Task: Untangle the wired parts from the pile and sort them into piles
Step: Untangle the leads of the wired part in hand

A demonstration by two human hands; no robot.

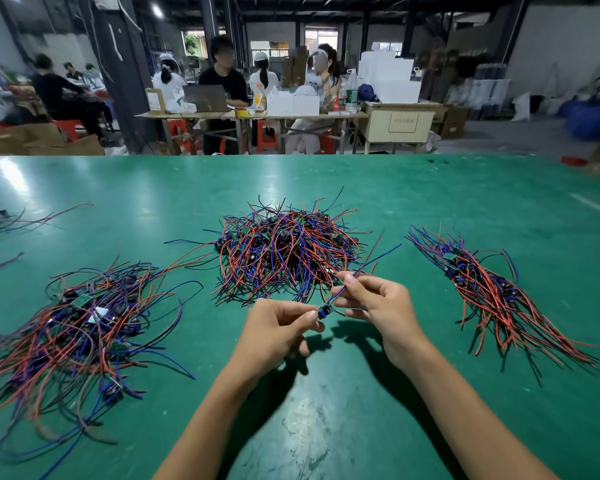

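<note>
Left hand [278, 327] pinched 1 wired part [323, 311] by its board; right hand [374, 299] gripped its leads. Step: straightening. Next, likely: placement on combed pile [492, 292].

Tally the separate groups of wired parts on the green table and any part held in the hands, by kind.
Tangled central pile: 1
Loose pile at left: 1
Aligned bundle at right: 1
Stray wires at far left edge: 1 small cluster, blurred
Wired part held between left hand and right hand: 1
Total: 5
</note>
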